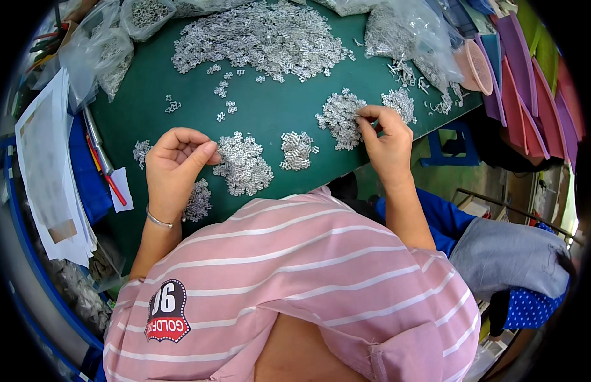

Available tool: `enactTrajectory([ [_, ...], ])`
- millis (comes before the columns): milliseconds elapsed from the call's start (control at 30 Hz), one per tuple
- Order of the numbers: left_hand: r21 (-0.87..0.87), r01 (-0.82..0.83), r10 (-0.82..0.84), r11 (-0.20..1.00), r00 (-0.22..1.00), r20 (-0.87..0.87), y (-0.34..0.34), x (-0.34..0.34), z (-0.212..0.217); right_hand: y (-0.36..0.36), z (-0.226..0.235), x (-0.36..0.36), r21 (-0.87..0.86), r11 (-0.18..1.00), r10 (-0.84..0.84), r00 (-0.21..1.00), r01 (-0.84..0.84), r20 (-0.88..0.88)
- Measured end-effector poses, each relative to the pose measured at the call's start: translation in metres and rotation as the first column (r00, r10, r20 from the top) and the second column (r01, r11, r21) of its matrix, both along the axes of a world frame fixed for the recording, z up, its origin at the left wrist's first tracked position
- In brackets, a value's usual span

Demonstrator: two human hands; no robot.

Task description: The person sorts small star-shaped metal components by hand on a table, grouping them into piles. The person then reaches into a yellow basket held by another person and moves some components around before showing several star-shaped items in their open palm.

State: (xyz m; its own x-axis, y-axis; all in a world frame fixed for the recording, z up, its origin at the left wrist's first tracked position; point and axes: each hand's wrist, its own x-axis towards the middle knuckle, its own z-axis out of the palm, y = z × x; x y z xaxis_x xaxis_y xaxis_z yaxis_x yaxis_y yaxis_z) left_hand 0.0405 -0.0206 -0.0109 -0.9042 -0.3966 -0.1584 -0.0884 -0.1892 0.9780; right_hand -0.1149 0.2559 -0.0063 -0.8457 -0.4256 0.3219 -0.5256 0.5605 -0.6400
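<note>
My left hand [180, 155] is closed, thumb against fingertips, at the left edge of a pile of small silvery metal pieces [245, 167]. What its fingertips hold, if anything, is too small to make out. A smaller heap of darker grey pieces [198, 201] lies just below that hand, partly behind the wrist. On the right, my right hand [388, 137] pinches thumb to forefinger at the edge of another pile of metal pieces [342, 120]; anything in the pinch is hidden. Between the hands sits a compact heap of silvery pieces [298, 151].
A large mound of metal pieces [263, 39] covers the far part of the green table [136, 114]. Filled plastic bags [391, 32] stand behind. At left are papers [50, 165] and a red pen [115, 190]; colourful plastic bins [518, 76] and a blue stool [449, 149] are at right.
</note>
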Motion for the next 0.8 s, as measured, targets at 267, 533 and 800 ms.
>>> enactTrajectory([
  [267,-0.070,-0.065,0.067,0.995,0.998,0.021,-0.011,-0.001,0.000,-0.017,0.006,-0.020,0.084,0.988,0.142,0.976,-0.130,-0.167],
  [533,-0.070,-0.106,0.105,0.992,0.994,-0.012,-0.012,0.006,0.002,-0.061,-0.011,-0.068,0.360,0.923,0.192,0.974,-0.137,-0.121],
  [800,0.018,-0.051,0.052,0.999,0.998,-0.021,-0.006,0.000,0.000,-0.061,-0.008,-0.044,-0.120,0.992,0.087,0.913,-0.042,0.399],
])
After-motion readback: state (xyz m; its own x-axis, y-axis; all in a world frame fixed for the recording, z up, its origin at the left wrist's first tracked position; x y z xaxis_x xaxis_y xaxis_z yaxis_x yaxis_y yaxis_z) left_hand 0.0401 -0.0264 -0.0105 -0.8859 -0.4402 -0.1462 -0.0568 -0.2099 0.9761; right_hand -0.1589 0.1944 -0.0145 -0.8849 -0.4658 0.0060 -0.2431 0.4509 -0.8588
